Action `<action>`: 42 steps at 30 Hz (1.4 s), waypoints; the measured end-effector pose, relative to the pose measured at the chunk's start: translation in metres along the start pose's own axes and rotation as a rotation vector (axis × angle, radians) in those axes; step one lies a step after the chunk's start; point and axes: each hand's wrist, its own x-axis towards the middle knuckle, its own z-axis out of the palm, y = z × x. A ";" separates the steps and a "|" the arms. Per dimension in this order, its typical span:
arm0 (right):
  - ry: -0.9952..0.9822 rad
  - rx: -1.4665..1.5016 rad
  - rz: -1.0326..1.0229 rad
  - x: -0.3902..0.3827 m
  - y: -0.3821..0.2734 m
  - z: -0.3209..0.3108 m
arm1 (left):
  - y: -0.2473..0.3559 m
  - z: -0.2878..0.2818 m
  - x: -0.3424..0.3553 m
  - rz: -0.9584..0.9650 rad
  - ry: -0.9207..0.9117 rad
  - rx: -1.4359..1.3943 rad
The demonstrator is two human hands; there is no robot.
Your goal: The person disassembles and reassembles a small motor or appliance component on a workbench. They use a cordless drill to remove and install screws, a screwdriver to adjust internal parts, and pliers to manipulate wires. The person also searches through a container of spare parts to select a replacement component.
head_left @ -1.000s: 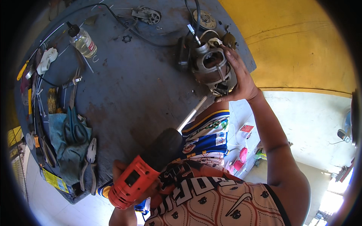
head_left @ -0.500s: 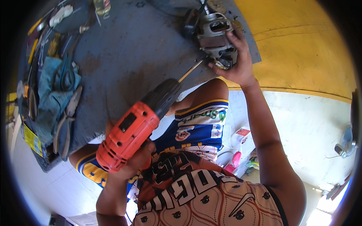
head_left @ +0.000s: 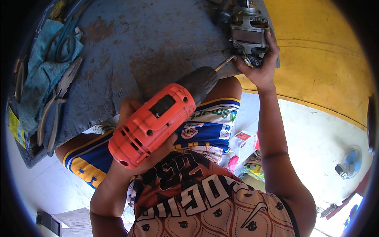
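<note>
My left hand (head_left: pixel 161 151) is closed on a red-and-black power drill (head_left: pixel 152 122), angled up to the right, with a long thin metal bit (head_left: pixel 223 63) at its front. My right hand (head_left: pixel 262 73) grips a metal motor housing (head_left: pixel 249 33) at the bench's right edge, fingers along its side and thumb at its lower end. The bit's tip is beside that thumb and the housing's lower end; whether it touches either, I cannot tell. The housing's top is partly cut off by the frame edge.
The worn grey bench (head_left: pixel 106 59) holds a teal rag (head_left: pixel 37 94), blue-handled scissors (head_left: pixel 65 47) and pliers (head_left: pixel 59 94) at the left. A yellow panel (head_left: pixel 319 63) is at the right. Below are my lap, a small fan (head_left: pixel 350 161) and floor clutter.
The drill has risen toward the housing, and the housing and my right hand appear further right and higher. The view has shifted, pushing the bottle and upper tools out of frame.
</note>
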 end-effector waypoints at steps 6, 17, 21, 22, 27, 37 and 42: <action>-0.019 -0.050 -0.011 -0.004 0.004 -0.001 | 0.009 -0.003 0.006 0.065 -0.001 0.177; -0.028 0.029 0.028 -0.008 0.010 -0.001 | 0.037 -0.011 0.017 -0.171 -0.075 -0.091; -0.020 -0.026 -0.025 -0.003 0.011 -0.003 | 0.028 -0.001 0.018 -0.144 -0.035 -0.075; -0.013 -0.033 -0.026 -0.002 0.012 -0.003 | 0.027 0.001 0.017 -0.126 -0.027 -0.110; -0.017 0.199 -0.036 0.003 0.020 -0.013 | 0.024 0.007 0.013 -0.152 -0.051 -0.162; 0.071 0.404 0.585 0.056 0.136 -0.010 | 0.027 0.022 0.015 0.024 -0.032 -0.098; 0.142 0.518 0.524 0.045 0.153 -0.006 | 0.038 0.022 0.030 0.159 -0.093 -0.084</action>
